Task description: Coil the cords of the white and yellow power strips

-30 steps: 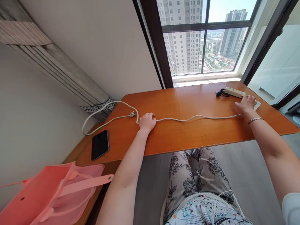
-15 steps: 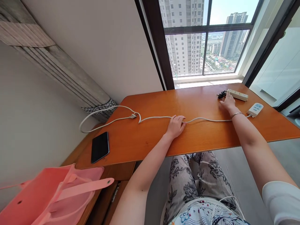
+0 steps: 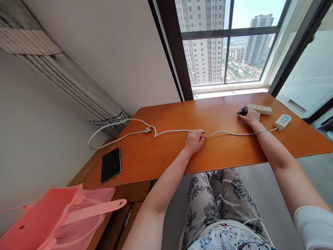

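A white extension cord [image 3: 226,132] runs across the wooden table to a small white socket block [image 3: 282,122] at the right. My left hand [image 3: 195,140] is closed over the cord's middle, the cord coming out between thumb and fingers. At the far right of the table, my right hand [image 3: 250,117] grips a bundled black cord [image 3: 242,111]; part of the bundle is hidden by the fingers. Just behind that hand lies a cream power strip [image 3: 261,109]. The white cord passes under my right wrist. Its plug [image 3: 147,130] rests on the left part of the table.
A black phone [image 3: 111,165] lies near the table's left end. Below it, a pink bag [image 3: 65,215] sits on a lower wooden surface. The white cord's loop [image 3: 90,142] hangs past the left edge by the curtain [image 3: 85,90]. A window [image 3: 229,59] stands behind the table.
My right hand has shifted slightly left and nearer to me with the black cord, and the power strip has slid a little the same way. My left hand stays put on the white cord.
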{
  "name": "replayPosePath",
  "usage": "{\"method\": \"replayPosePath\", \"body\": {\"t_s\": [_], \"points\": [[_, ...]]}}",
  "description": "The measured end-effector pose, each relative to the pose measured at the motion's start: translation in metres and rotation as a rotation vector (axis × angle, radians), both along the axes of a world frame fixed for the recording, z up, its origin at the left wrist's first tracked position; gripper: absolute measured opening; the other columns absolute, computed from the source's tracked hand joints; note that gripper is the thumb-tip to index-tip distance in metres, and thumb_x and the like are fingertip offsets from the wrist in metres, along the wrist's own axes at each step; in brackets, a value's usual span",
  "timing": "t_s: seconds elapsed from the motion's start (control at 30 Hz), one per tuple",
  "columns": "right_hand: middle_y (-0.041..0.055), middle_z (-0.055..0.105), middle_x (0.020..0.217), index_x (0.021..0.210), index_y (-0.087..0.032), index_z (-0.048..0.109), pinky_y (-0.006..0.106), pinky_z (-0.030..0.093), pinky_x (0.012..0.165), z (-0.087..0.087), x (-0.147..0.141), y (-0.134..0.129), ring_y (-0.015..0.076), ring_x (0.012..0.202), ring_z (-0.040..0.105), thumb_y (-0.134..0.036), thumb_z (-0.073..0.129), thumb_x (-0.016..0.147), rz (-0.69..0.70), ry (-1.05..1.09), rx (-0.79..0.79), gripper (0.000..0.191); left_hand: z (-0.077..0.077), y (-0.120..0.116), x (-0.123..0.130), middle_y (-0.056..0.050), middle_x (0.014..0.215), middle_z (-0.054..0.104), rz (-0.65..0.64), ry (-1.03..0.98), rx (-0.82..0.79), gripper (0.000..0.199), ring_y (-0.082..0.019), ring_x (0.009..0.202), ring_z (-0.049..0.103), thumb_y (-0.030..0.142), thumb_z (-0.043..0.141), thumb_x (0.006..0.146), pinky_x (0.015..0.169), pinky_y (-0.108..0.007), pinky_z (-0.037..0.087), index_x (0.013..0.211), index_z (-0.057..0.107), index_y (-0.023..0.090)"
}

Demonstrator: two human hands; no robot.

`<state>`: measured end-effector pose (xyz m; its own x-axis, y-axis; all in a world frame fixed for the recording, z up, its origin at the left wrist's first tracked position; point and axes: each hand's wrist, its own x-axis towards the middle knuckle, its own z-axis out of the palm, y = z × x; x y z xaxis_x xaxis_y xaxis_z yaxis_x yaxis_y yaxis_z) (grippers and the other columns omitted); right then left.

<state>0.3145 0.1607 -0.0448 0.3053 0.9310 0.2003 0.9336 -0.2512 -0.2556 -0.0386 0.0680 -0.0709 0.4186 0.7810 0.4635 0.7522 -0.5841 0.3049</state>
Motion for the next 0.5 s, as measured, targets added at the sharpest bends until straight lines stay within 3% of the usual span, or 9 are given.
{"method": "replayPosePath", "body": {"t_s": [0.1,0.27,0.37,0.5], "points": [[0.0215,0.064,0.122,0.116,-0.011,0.059,0.047,0.036,0.098,0.002,-0.017,-0.012,0.0348,0.116,0.057,-0.070,0.056,0.081,0.031,0.010,-0.014,0.069,-0.001,0.001,0.000,-0.011,0.109,0.072,0.010,-0.038,-0.001,0.026,-0.024,0.101,0.066,0.031,0.043,0.096,0.096,-0.041,0.045,0.107,0.063,0.018],[0.0210,0.070,0.110,0.118,-0.010,0.057,0.044,0.036,0.096,0.012,-0.050,-0.029,0.0328,0.109,0.064,-0.061,0.057,0.085,0.022,-0.060,-0.095,0.061,-0.004,0.004,-0.004,-0.008,0.103,0.071,0.029,-0.145,-0.018,0.023,-0.022,0.096,0.067,0.029,0.044,0.096,0.091,-0.040,0.047,0.107,0.061,0.019],[0.0178,0.072,0.111,0.116,-0.014,0.059,0.039,0.042,0.087,0.022,-0.068,-0.040,0.0310,0.105,0.066,-0.057,0.060,0.085,0.090,-0.042,-0.119,0.053,-0.004,0.007,-0.006,-0.008,0.102,0.070,0.041,-0.224,-0.023,0.022,-0.021,0.091,0.067,0.029,0.046,0.095,0.090,-0.039,0.048,0.106,0.061,0.018],[0.0130,0.073,0.108,0.111,-0.018,0.061,0.034,0.044,0.080,0.030,-0.097,-0.062,0.0289,0.100,0.068,-0.051,0.058,0.086,0.216,-0.011,-0.040,0.041,0.000,0.016,0.008,-0.009,0.110,0.068,0.080,-0.391,-0.088,0.021,-0.019,0.087,0.067,0.030,0.051,0.093,0.079,-0.035,0.052,0.108,0.060,0.019]]}}
